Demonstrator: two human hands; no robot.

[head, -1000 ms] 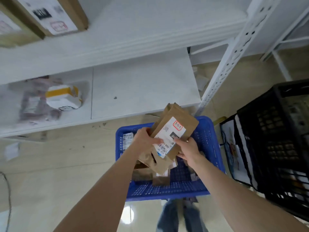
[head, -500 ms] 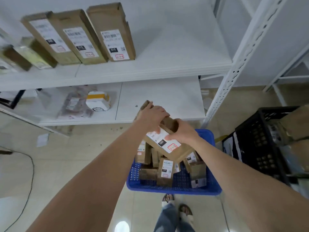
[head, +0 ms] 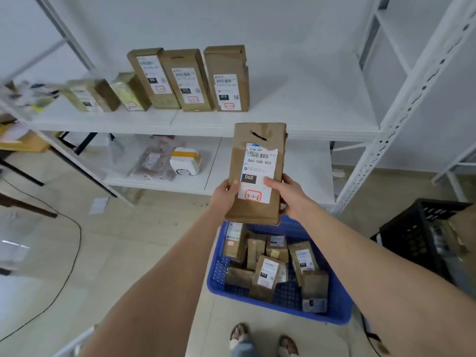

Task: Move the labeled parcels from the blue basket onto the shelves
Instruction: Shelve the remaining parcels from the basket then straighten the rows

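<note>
Left grip (head: 227, 195) and right grip (head: 289, 194) pinch one parcel (head: 257, 173) upright, centre frame, above the blue basket (head: 337, 314); next, I'd say, place it on the shelf (head: 309, 117).

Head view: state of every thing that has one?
held parcel, upright, in the air, label toward camera
left hand, grips the parcel's left edge
right hand, grips its right edge
blue basket, on the floor, holds loose parcels
shelf parcels, upright in a row on the upper shelf
</note>
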